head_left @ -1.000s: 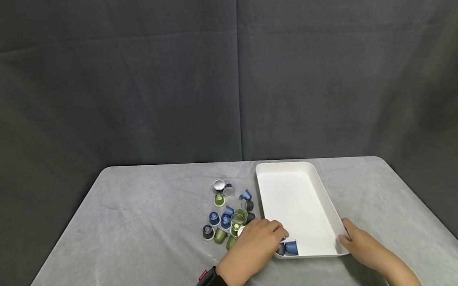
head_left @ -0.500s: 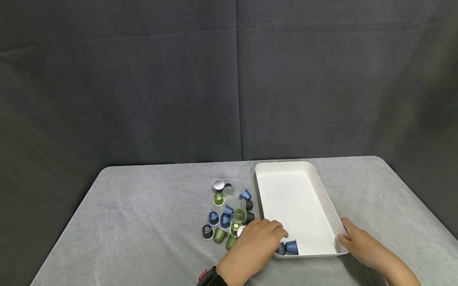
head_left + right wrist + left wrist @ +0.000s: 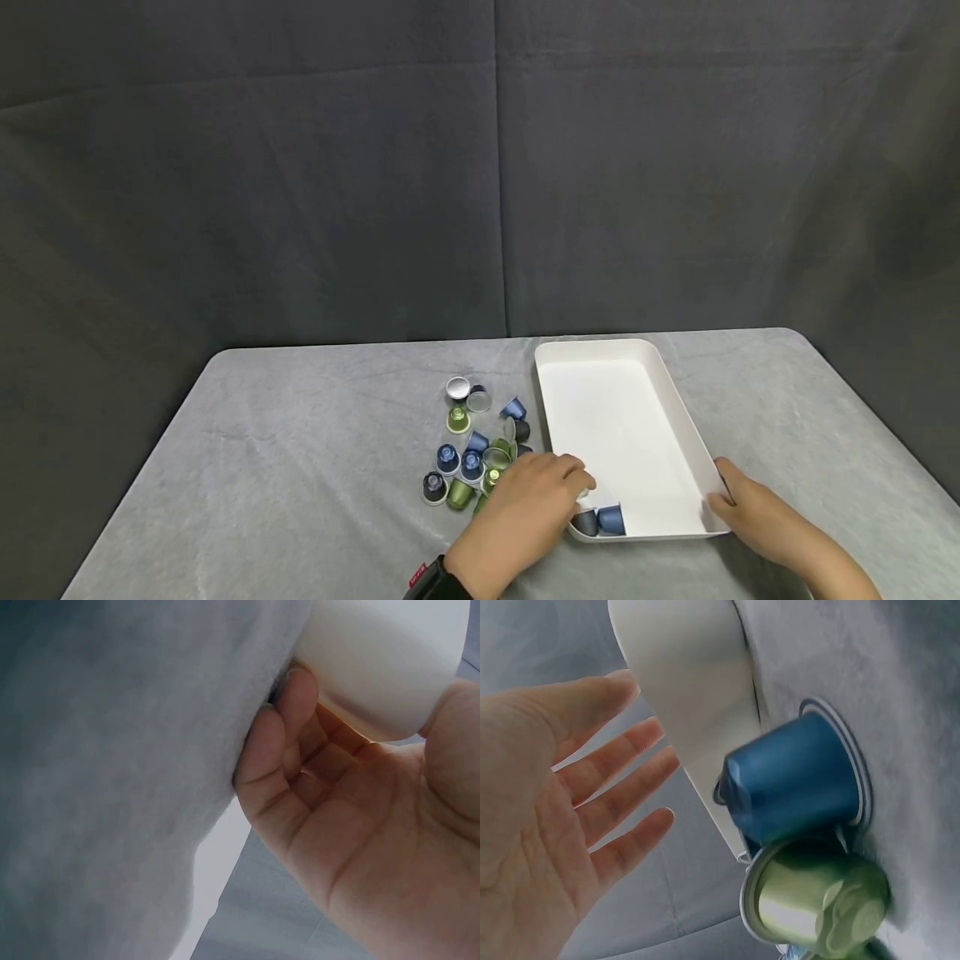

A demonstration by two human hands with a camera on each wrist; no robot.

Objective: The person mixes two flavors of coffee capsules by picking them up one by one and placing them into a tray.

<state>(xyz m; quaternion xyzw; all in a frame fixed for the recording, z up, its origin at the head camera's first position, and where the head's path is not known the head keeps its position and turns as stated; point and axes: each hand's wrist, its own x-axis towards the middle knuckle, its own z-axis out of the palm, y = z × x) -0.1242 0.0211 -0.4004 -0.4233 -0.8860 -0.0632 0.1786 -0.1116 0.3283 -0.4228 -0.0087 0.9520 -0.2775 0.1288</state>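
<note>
My left hand (image 3: pixel 528 510) is over the near left corner of a white tray (image 3: pixel 618 417). In the left wrist view its fingers are spread beside the tray's wall (image 3: pixel 694 690) and hold nothing. Just inside that corner lie a dark grey coffee capsule (image 3: pixel 585 523) and a blue coffee capsule (image 3: pixel 611 521). My right hand (image 3: pixel 761 510) grips the tray's near right side, thumb at the rim and fingers curled under the outside. Close to the left wrist camera, a blue capsule (image 3: pixel 795 776) and a green capsule (image 3: pixel 821 896) lie on the table.
Left of the tray, a loose cluster of blue, green and black capsules covers part of the grey table (image 3: pixel 300 467), among them a black capsule (image 3: pixel 434 487) and a silver-lidded one (image 3: pixel 458 387). A dark curtain (image 3: pixel 375 167) hangs behind.
My left hand has shifted slightly left and up, hiding more of the cluster and showing more of the dark grey capsule in the tray. The right hand and the tray stay put.
</note>
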